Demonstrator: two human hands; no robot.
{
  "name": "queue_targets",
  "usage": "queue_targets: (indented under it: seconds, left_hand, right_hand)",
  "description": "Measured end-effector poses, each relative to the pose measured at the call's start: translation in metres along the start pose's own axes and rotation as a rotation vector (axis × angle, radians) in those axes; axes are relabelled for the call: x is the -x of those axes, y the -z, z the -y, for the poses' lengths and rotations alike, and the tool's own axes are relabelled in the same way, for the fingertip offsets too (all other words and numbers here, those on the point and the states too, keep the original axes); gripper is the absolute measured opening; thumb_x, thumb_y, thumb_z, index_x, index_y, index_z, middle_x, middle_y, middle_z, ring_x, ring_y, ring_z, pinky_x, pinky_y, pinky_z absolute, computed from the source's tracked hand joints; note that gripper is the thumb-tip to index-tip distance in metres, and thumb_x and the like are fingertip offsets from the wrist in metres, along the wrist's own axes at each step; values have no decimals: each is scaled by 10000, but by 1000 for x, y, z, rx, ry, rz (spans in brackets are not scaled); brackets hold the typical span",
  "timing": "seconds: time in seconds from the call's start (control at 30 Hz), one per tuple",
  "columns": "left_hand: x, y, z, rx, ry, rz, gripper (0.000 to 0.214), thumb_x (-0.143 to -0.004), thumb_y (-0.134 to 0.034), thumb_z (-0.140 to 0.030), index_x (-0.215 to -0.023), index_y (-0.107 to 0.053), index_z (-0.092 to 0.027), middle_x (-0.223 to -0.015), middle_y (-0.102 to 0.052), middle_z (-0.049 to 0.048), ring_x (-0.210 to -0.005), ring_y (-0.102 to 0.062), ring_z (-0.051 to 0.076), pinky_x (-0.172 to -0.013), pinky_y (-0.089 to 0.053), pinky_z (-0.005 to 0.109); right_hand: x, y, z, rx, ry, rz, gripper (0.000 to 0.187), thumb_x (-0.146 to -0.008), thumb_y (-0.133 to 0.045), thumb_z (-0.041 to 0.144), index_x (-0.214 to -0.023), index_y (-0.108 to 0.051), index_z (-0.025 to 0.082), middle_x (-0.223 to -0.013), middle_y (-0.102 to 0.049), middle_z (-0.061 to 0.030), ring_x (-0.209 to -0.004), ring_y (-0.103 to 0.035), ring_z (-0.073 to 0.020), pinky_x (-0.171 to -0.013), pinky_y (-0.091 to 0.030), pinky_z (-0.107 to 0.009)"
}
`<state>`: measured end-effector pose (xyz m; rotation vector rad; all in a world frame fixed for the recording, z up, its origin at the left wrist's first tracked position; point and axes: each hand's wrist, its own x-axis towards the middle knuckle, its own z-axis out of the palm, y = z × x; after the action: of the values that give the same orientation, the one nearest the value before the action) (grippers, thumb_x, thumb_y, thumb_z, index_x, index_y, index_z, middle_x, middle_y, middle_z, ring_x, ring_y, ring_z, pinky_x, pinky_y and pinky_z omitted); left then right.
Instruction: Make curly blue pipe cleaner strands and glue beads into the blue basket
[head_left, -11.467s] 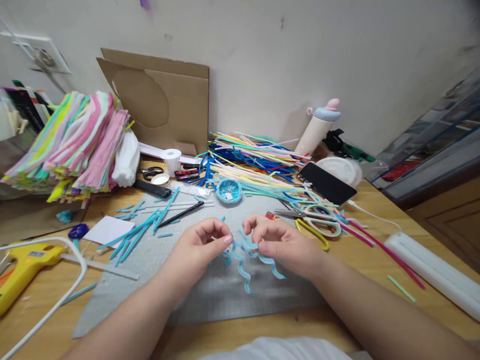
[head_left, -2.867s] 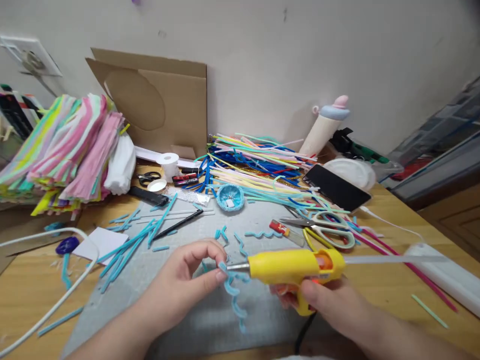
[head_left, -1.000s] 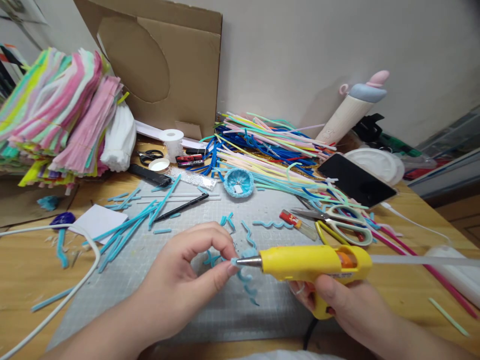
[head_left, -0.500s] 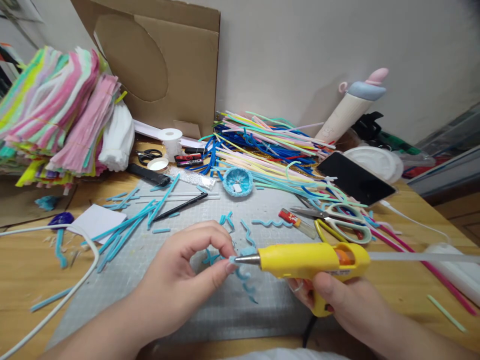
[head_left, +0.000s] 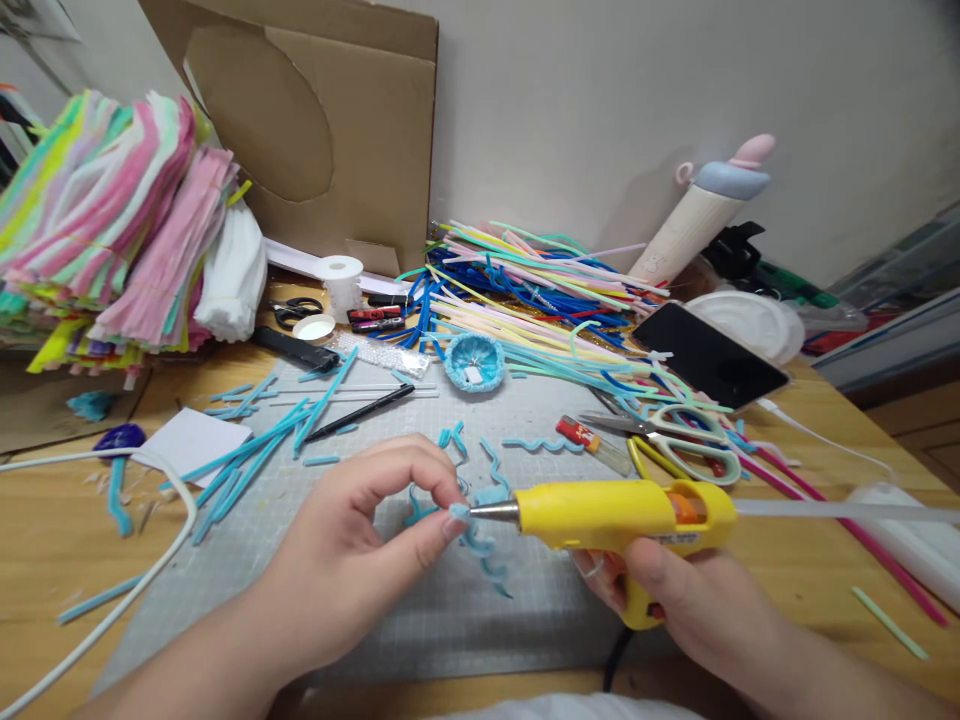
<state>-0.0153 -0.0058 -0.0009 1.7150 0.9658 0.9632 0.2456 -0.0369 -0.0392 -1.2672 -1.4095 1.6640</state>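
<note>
Yellow plastic crosses the middle of the view: a glue gun (head_left: pixel 622 512) sits level in the right hand (head_left: pixel 697 610), whose fingers are closed tight around the grip. Its metal nozzle points left and meets the top of a curly blue pipe-cleaner piece (head_left: pixel 487 568). The left hand (head_left: pixel 352 560) pinches that piece between thumb and forefinger, its other fingers loosely curled, just above a grey cutting mat (head_left: pixel 450 630). The gun's body hides part of the curls and the mat behind it, and a clear glue stick (head_left: pixel 840 512) juts out of its back to the right. Just beyond the nozzle lie a wavy blue offcut (head_left: pixel 532 443) and a red-capped tube (head_left: pixel 592 447), with pale-handled scissors (head_left: pixel 675 440) near them. Further back a small blue woven cup (head_left: pixel 474 360) rests on the mat at the edge of a loose heap of coloured pipe cleaners (head_left: pixel 525 295), and a black phone (head_left: pixel 709 365) lies to its right. Straight blue lengths (head_left: pixel 255 450) and a black pen (head_left: pixel 360 413) are scattered on the left of the mat, and cardboard (head_left: pixel 322 130) leans on the wall.
</note>
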Motion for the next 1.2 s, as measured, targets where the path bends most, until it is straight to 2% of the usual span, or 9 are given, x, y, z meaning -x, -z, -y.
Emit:
queue_targets:
  seconds: [0.53, 0.83, 1.03, 1.2]
  left_hand:
    - [-1, 2, -1, -5, -6, -7, 105, -857, -596, -164, -805, -595, -255, -789, -590, -51, -776, -546, 111, -733, -417, 240]
    - [2, 3, -1, -13, -1, -6, 99, -864, -591, -172, -815, -592, -258, -798, -592, -50, -789, -548, 115, -749, -423, 247]
    - [0, 2, -2, -61, -26, -21, 105, -851, -592, -155, -812, -596, -252, -787, -603, -31, -777, -557, 134, -730, -433, 267]
    - [0, 3, -3, -106, -46, -40, 97, -845, -591, -155, -805, -600, -243, -777, -613, -6, -770, -568, 158, -716, -440, 291]
  right_hand:
    - [-2, -4, 10, 22, -9, -21, 555, -714, -512, 771, -595, -530, 229, -555, -467, -6, -500, -416, -145, -450, -312, -281]
    - [-3, -5, 13, 51, -18, -27, 542, -718, -522, 758, -611, -522, 226, -564, -464, 2, -517, -422, -144, -476, -342, -281]
    - [-3, -10, 21, 38, -28, -98, 536, -688, -566, 752, -636, -557, 219, -589, -496, -2, -530, -445, -143, -485, -375, -275]
    - [-4, -8, 20, 48, 6, -110, 453, -708, -607, 690, -694, -609, 236, -615, -534, -10, -531, -469, -153, -466, -395, -275]
